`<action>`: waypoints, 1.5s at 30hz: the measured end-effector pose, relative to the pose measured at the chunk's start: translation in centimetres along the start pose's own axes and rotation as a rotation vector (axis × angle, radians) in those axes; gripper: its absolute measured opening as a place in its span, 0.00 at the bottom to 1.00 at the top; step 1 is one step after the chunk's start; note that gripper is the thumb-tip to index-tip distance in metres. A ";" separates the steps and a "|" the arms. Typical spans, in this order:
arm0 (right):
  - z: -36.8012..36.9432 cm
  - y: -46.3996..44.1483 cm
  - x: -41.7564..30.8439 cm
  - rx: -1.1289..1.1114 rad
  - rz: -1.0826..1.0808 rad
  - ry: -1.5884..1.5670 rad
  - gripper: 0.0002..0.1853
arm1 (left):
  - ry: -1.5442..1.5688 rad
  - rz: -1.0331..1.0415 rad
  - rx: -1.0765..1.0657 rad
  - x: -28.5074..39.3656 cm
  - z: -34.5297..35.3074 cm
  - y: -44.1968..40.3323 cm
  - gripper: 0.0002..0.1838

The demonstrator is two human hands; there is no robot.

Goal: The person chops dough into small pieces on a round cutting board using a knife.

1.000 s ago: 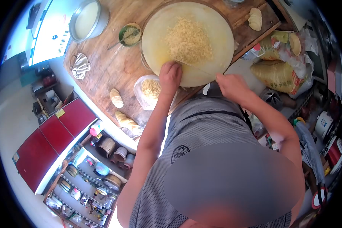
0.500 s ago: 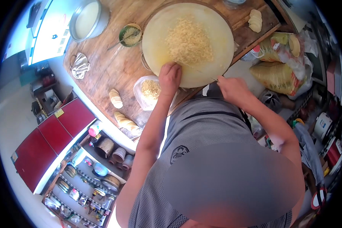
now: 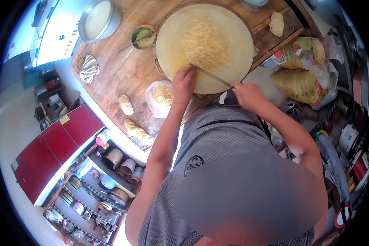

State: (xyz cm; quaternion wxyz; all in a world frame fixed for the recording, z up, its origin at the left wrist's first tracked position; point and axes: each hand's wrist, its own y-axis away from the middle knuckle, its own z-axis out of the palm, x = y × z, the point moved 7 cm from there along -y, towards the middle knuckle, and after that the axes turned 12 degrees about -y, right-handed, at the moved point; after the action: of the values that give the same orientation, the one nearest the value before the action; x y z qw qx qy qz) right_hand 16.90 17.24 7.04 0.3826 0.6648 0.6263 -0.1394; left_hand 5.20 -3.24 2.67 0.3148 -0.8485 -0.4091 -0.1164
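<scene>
A knife (image 3: 212, 75) reaches across the near edge of a round, pale chopping board (image 3: 168, 37). Its handle end is gripped by my right hand (image 3: 250, 96), which is just off the board's lower right edge. At the blade's far end, the fingers of my left hand (image 3: 184, 82) are closed and pressed against the tip. Just beyond the blade lies a wide heap of finely chopped, pale yellow food (image 3: 207, 45). Left of my left forearm, a clear plastic bag (image 3: 151, 102) holds more chopped bits (image 3: 163, 95).
On the wooden table (image 3: 115, 69) are a green bowl (image 3: 144, 37) with a spoon, a metal pot (image 3: 114, 20) of whitish contents, a crumpled cloth (image 3: 88, 69) and sliced pale rolls (image 3: 126, 104). More slices (image 3: 276, 23) lie far right. Yellow sacks (image 3: 297, 84) stand beyond the table's right edge.
The knife blade has turned, so its flat side shows now where it looked thin before. Both hands stay at nearly the same places, and the whole view has shifted slightly.
</scene>
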 end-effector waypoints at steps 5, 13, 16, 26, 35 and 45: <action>-0.6 0.3 0.5 0.040 -0.008 0.008 0.08 | 0.001 0.000 -0.003 0.4 -0.4 0.0 0.08; -0.8 0.7 -2.2 0.050 -0.008 -0.019 0.05 | 0.010 0.062 -0.041 0.1 -0.3 -0.4 0.09; 0.2 -0.2 -2.1 0.018 -0.029 0.007 0.05 | 0.005 0.059 -0.052 0.0 -0.1 -0.4 0.09; 0.0 0.1 -0.6 -0.023 0.004 0.013 0.06 | 0.024 0.018 -0.058 -0.4 0.2 -0.2 0.10; 1.1 -1.6 -1.7 -0.007 -0.006 0.010 0.05 | 0.024 0.030 -0.058 -0.4 0.0 -0.3 0.10; 0.7 -0.4 -1.7 0.017 -0.006 -0.041 0.05 | 0.021 0.038 -0.045 -0.4 0.0 -0.3 0.08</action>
State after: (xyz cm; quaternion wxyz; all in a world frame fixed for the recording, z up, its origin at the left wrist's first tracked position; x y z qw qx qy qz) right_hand 16.42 15.50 7.61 0.3893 0.6632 0.6190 -0.1597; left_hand 4.70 -3.31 2.65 0.3021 -0.8618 -0.3866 -0.1286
